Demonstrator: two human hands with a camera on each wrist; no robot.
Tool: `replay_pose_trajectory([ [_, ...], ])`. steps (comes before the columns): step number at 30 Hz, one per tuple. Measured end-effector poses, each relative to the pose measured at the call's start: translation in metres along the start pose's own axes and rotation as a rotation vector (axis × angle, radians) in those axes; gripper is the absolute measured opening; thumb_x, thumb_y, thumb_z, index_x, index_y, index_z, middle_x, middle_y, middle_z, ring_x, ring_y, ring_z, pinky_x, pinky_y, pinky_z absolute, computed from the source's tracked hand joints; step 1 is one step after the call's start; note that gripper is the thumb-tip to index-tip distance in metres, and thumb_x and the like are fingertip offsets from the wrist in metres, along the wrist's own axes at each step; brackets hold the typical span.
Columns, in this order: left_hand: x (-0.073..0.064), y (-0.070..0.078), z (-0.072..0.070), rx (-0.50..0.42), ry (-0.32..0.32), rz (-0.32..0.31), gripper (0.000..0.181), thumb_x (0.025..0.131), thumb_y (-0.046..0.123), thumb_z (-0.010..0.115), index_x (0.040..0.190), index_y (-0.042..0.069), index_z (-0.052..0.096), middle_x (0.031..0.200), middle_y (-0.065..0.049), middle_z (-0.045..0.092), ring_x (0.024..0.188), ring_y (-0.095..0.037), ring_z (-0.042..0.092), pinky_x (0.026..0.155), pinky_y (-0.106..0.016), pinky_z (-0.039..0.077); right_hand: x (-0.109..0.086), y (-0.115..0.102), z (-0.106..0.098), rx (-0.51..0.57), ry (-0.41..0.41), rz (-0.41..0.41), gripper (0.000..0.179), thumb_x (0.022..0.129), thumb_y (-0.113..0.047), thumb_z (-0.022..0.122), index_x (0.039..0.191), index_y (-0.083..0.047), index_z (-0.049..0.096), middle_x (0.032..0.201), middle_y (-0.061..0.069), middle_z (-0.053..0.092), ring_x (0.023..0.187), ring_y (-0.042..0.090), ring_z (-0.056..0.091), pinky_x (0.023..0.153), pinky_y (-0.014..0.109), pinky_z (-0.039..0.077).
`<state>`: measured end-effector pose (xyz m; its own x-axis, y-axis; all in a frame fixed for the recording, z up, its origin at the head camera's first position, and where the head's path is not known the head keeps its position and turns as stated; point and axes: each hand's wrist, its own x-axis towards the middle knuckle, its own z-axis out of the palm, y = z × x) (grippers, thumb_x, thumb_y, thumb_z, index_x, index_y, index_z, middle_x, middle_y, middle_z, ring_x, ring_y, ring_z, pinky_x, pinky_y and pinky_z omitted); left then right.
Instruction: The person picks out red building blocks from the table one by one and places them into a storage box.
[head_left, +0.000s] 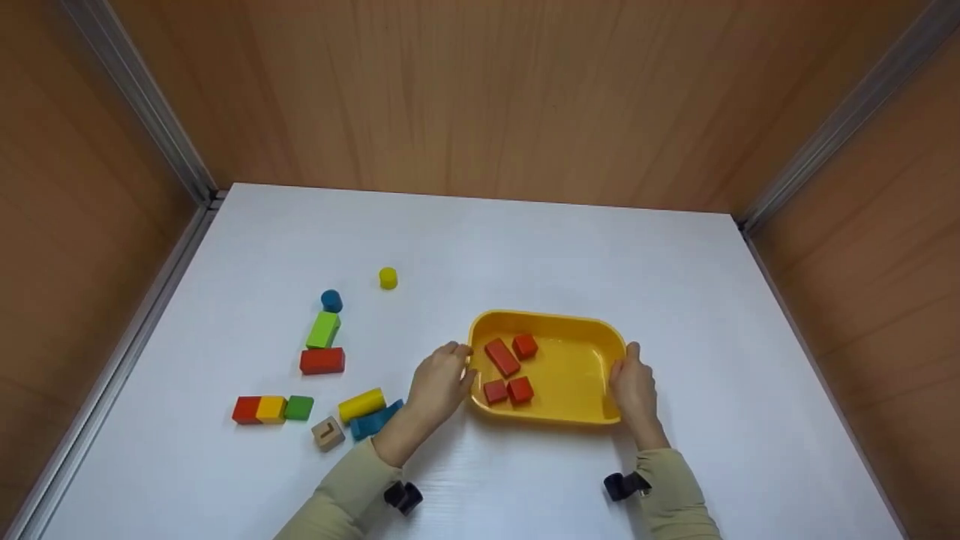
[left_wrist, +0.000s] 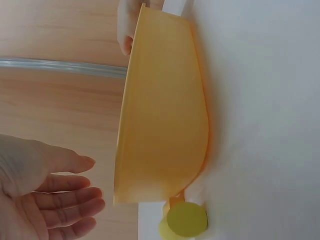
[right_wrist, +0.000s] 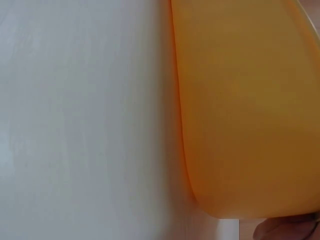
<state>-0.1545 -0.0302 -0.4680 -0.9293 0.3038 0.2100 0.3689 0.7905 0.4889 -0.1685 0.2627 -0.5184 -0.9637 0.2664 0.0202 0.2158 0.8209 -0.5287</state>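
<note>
A yellow plastic tray (head_left: pixel 574 375) sits on the white table with several red blocks (head_left: pixel 502 358) gathered toward its left end. My right hand (head_left: pixel 636 386) grips the tray's right end, thumb at the rim; in the right wrist view only a bit of that hand (right_wrist: pixel 285 229) shows below the tray wall. At the opposite end is my left hand (head_left: pixel 439 382), its fingertips close to the rim. The left wrist view shows this hand (left_wrist: pixel 55 195) with fingers extended and nothing in them, a gap between them and the tray wall (left_wrist: pixel 162 110).
Left of the tray lie a yellow cylinder (head_left: pixel 361 405), a blue curved block (head_left: pixel 375 421) partly behind my left forearm and a wooden cube (head_left: pixel 328 433). Farther left are red (head_left: pixel 322 361), light green (head_left: pixel 323 330) and other blocks. Wooden panels (head_left: pixel 480 97) enclose the table.
</note>
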Motion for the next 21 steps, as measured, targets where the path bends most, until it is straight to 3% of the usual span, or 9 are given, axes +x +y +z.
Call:
replay_pose_trajectory([
  [5, -0.006, -0.017, -0.007, 0.042, 0.016, -0.035, 0.023, 0.076, 0.009, 0.068, 0.094, -0.003, 0.062, 0.085, -0.012, 0.059, 0.074, -0.025, 0.059, 0.065, -0.034, 0.050, 0.000, -0.002, 0.000, 0.012, -0.012, 0.013, 0.014, 0.090, -0.006, 0.039, 0.101, 0.000, 0.036, 0.063, 0.012, 0.046, 0.050, 0.021, 0.042, 0.040, 0.028, 0.034],
  [13, -0.013, -0.039, -0.022, 0.112, -0.047, -0.183, 0.027, 0.076, 0.010, 0.068, 0.099, -0.003, 0.061, 0.089, -0.014, 0.059, 0.080, -0.026, 0.059, 0.073, -0.036, 0.049, 0.001, -0.001, -0.001, 0.012, -0.013, 0.026, 0.015, 0.090, -0.007, 0.040, 0.103, 0.000, 0.035, 0.065, 0.012, 0.047, 0.050, 0.021, 0.043, 0.041, 0.029, 0.035],
  [21, -0.023, -0.066, -0.032, 0.164, -0.088, -0.250, 0.033, 0.075, 0.010, 0.070, 0.104, -0.003, 0.060, 0.090, -0.015, 0.058, 0.082, -0.026, 0.057, 0.075, -0.036, 0.049, 0.002, 0.000, 0.000, -0.002, -0.005, 0.028, 0.012, 0.090, -0.007, 0.040, 0.100, -0.001, 0.035, 0.063, 0.012, 0.046, 0.049, 0.021, 0.043, 0.039, 0.027, 0.033],
])
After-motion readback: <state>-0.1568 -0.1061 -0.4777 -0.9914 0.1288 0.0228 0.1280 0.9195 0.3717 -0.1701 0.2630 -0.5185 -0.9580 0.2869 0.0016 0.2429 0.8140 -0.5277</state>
